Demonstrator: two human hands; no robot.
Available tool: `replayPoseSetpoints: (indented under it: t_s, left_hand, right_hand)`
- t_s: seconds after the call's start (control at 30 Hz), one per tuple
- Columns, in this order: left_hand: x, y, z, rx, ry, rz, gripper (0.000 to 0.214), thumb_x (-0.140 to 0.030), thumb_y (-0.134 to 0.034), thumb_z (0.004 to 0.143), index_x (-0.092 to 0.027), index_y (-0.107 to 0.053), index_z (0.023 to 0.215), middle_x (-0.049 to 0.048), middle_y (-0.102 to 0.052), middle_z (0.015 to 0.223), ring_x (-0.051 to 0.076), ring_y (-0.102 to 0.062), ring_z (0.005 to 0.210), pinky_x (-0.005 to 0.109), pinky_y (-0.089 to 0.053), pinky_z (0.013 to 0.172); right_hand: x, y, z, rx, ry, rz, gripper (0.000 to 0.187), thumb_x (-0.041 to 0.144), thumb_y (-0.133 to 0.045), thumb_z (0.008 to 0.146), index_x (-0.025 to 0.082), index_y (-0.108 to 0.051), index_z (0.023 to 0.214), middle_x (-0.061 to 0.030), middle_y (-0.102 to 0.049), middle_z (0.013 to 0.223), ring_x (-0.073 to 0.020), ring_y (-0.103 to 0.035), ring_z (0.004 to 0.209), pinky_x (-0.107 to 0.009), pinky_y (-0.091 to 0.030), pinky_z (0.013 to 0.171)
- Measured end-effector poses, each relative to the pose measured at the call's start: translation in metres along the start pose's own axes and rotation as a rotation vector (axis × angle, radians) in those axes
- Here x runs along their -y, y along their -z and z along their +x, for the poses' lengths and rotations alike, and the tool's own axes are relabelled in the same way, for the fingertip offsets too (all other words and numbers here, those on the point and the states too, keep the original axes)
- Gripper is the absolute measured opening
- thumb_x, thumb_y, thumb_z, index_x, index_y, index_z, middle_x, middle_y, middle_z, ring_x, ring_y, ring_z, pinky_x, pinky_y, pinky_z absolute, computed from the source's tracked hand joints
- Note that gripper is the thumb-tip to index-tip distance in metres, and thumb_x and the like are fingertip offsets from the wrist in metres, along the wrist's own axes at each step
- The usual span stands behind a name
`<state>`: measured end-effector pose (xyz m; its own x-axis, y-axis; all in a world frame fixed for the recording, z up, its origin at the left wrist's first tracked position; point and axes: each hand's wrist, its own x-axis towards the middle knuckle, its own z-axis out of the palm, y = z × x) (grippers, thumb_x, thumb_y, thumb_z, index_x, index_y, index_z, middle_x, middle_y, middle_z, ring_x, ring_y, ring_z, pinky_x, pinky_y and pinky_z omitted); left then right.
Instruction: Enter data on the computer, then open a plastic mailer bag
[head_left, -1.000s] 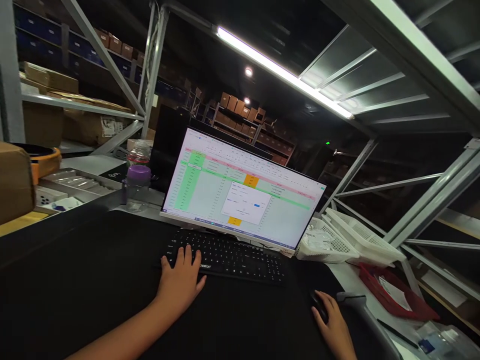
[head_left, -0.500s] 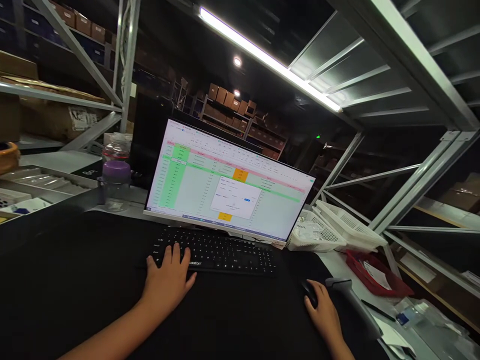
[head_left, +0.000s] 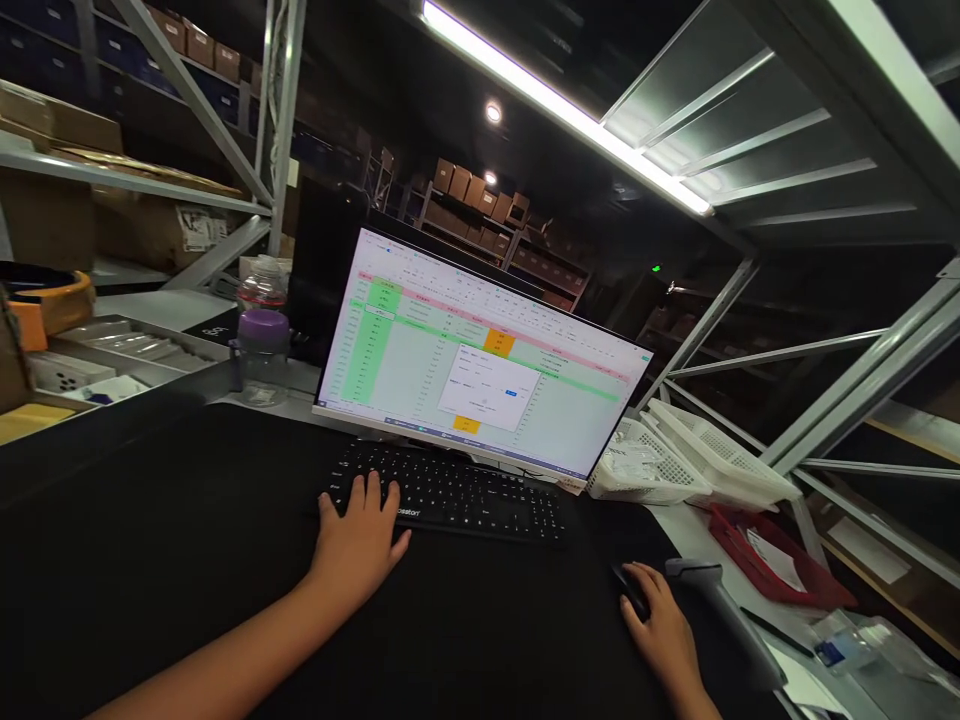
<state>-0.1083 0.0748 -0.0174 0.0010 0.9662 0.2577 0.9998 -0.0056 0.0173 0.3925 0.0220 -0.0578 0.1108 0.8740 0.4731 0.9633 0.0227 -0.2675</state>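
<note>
My left hand lies flat with its fingers spread on the left end of a black keyboard. My right hand is curled over a black mouse on the dark desk mat. Behind the keyboard a monitor shows a green and pink spreadsheet with a small dialog box in the middle.
A handheld scanner stands right of the mouse. White mesh baskets and a red tray sit at the right. A purple-lidded bottle and a tray of small boxes are at the left. Metal shelving surrounds the desk.
Only my head has shifted a little, so the view moved sideways. Both hands stay where they were on the keyboard and the mouse.
</note>
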Motion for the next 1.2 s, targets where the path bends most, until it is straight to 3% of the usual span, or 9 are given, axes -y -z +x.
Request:
replayPoseSetpoints:
  t_s: [0.47, 1.2]
  left_hand:
    - [-0.001, 0.000, 0.000, 0.002, 0.000, -0.012, 0.067, -0.039, -0.045, 0.094, -0.009, -0.045, 0.154, 0.0324, -0.038, 0.165, 0.048, -0.038, 0.153, 0.081, -0.029, 0.116]
    - [0.000, -0.001, 0.000, 0.002, 0.008, 0.036, 0.066, -0.039, -0.040, 0.094, -0.012, -0.047, 0.154, 0.0286, -0.041, 0.165, 0.046, -0.039, 0.153, 0.078, -0.030, 0.115]
  right_hand:
    - [0.014, 0.006, -0.002, -0.012, -0.028, 0.010, 0.041, 0.043, -0.048, 0.091, 0.031, -0.068, 0.124, -0.0037, -0.061, 0.140, -0.0230, -0.068, 0.118, -0.035, -0.059, 0.087]
    - [0.005, 0.000, 0.006, 0.018, -0.067, 0.082, 0.049, 0.052, -0.049, 0.094, 0.027, -0.070, 0.130, -0.0095, -0.061, 0.142, -0.0281, -0.064, 0.128, -0.043, -0.054, 0.108]
